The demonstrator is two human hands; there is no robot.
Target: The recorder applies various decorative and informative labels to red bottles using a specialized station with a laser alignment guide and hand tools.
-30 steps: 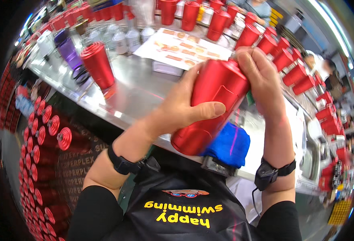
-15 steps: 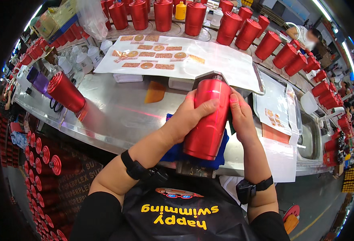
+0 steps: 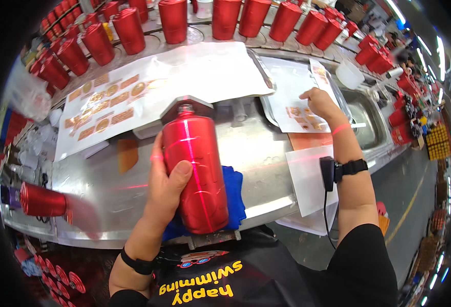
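Note:
A shiny red metal bottle (image 3: 197,179) leans on a fixture at the table's front edge, its bottom end toward me and its neck against a dark angular plate (image 3: 202,108). My left hand (image 3: 165,181) grips its left side, the thumb across the front. A red laser line runs down the bottle. Under it and to its right lies a blue cloth (image 3: 234,197). My right hand (image 3: 321,105) reaches out over a tray with a white sheet (image 3: 281,77), near several red-and-gold decals (image 3: 305,116); the index finger is stretched out, and nothing shows in the hand.
A large white sheet with decals (image 3: 184,71) covers the table's back. Another red bottle (image 3: 43,199) stands at the left. Several red bottles (image 3: 225,19) line a conveyor behind. A sink (image 3: 366,115) is at the right; an amber scraper-like piece (image 3: 128,155) lies left of my bottle.
My right hand has left the bottle and moved right to the decal tray. My left hand still holds the bottle. The whole view has turned toward the right.

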